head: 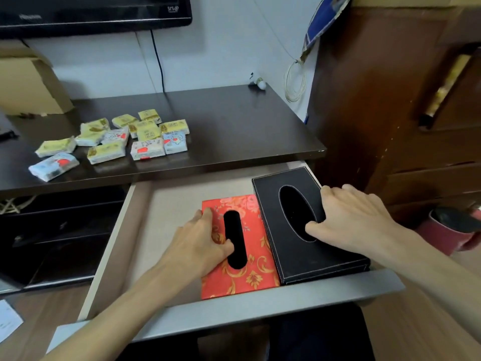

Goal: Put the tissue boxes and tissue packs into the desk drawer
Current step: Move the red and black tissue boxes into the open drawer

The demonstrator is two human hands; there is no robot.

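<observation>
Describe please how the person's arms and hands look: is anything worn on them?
Both forearms are bare up to the picture's edge, with no sleeves visible. The left hand and the right hand wear no gloves, and I can see no ring, watch or bracelet. The fingers are slim, with short nails.

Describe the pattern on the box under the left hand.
Head view: the tissue box is red with gold and pink floral scrollwork.
</observation>
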